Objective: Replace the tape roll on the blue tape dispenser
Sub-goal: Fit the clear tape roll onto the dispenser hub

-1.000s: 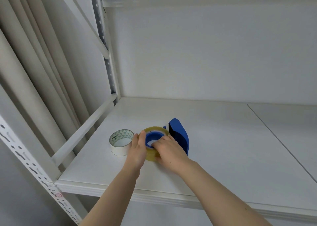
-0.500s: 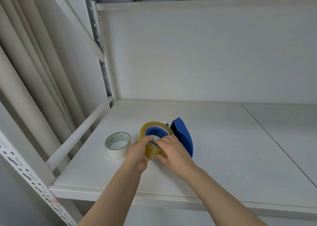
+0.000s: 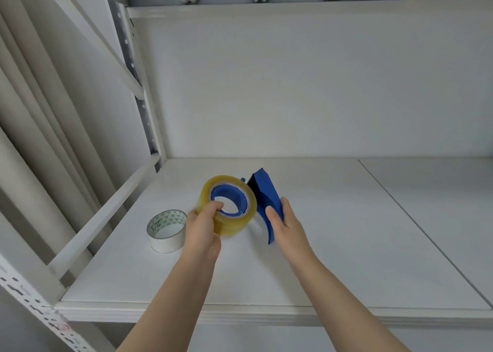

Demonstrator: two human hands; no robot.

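The blue tape dispenser (image 3: 264, 194) is lifted off the white shelf and tilted, with a yellowish clear tape roll (image 3: 232, 223) around its blue hub. My left hand (image 3: 204, 226) grips that roll, thumb inside the hub opening and fingers under the roll's outer face. My right hand (image 3: 284, 225) holds the dispenser's blue handle from the right side. A second tape roll (image 3: 166, 230), white with a green-patterned core, lies flat on the shelf just left of my left hand.
The white shelf board (image 3: 346, 245) has a seam running diagonally at the right. A white side rail (image 3: 106, 215) and perforated upright (image 3: 138, 90) bound the left side; the back panel is close behind. Beige curtain folds hang further left.
Both hands have lifted the dispenser with the clear roll off the shelf and tilted it up. My right hand moved from the roll to the blue handle.
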